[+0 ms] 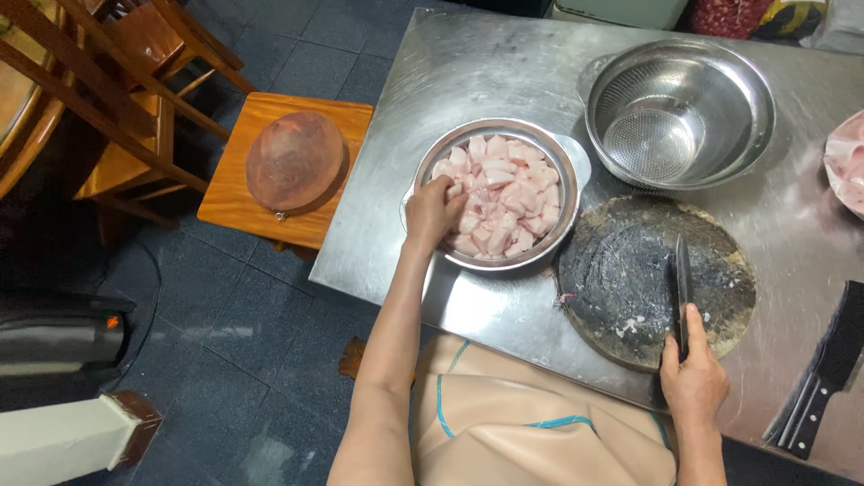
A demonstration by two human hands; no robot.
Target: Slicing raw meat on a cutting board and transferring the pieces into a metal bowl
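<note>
Head view, looking down on a steel table (504,81) that fills the right and far part of the scene, with dark floor tiles to the left. A steel bowl of pale pink meat pieces (500,193) stands near the table's left edge; far and right of it a steel colander (679,112) sits inside a larger basin, and just right of the bowl, on the near side, lies a round dark chopping board (630,279) scattered with small pale scraps. A second cleaver (823,373) with a dark handle lies flat at the near right, and a pink heap shows partly at the right edge. Off the table to the left stand a small wooden stool (243,193) bearing a reddish round lid (295,159), wooden chair frames at the far left, and a dark appliance at the near left. The bowl lies close to the table's left edge, and the board's near rim reaches almost to the near edge, just above the person's tan apron (522,423); bare steel lies open between bowl, board and colander and at the far left corner. The left hand (432,211) rests over the bowl's near left rim, fingers curled down into the meat pieces, touching them; whether it has closed on a piece cannot be told. The right hand (693,382) is wrapped closed around the handle of a knife (684,283), whose blade lies across the board pointing away
</note>
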